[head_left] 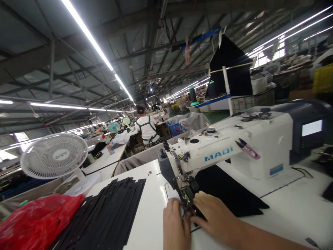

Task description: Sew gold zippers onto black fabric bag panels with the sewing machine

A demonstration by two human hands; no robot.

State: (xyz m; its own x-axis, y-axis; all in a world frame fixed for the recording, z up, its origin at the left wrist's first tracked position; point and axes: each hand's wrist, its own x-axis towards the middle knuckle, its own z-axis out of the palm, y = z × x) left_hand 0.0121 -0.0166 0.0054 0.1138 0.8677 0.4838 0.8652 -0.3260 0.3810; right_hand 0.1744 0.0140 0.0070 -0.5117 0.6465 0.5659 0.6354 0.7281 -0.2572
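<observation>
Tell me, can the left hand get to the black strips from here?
Probably yes. The left hand is at the sewing machine, and the black strips lie off to its left. White tabletop lies between them, with nothing seen blocking the way.

We count two hands at the foot of the view, the left hand (173,220) at six o'clock and the right hand (217,217) at five, with one white sewing machine (226,143) at four and one pair of pink snips (250,151) at three. We find two dark thread cones (192,94) at two and one large white fan (56,156) at nine. We see one red bag (39,220) at eight; the black strips (104,211) at seven overlap too closely for us to number.
</observation>
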